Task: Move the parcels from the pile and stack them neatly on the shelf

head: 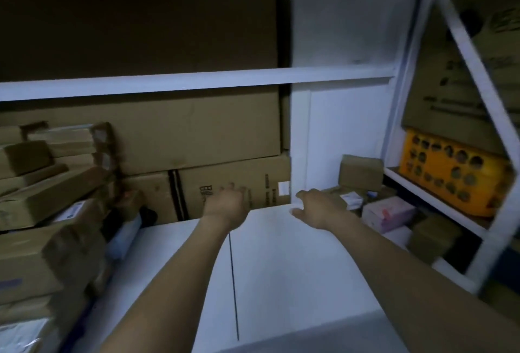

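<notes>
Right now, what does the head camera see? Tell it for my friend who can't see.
The left hand and right hand, both empty, reach forward over a white shelf. At left brown parcels pile up, big cardboard boxes stand behind, an orange crate at right.

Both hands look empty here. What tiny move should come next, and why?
Probably reach the right hand rightward to grip the pink parcel: both it and the left hand hold nothing, and loose parcels lie closest to that hand.
</notes>
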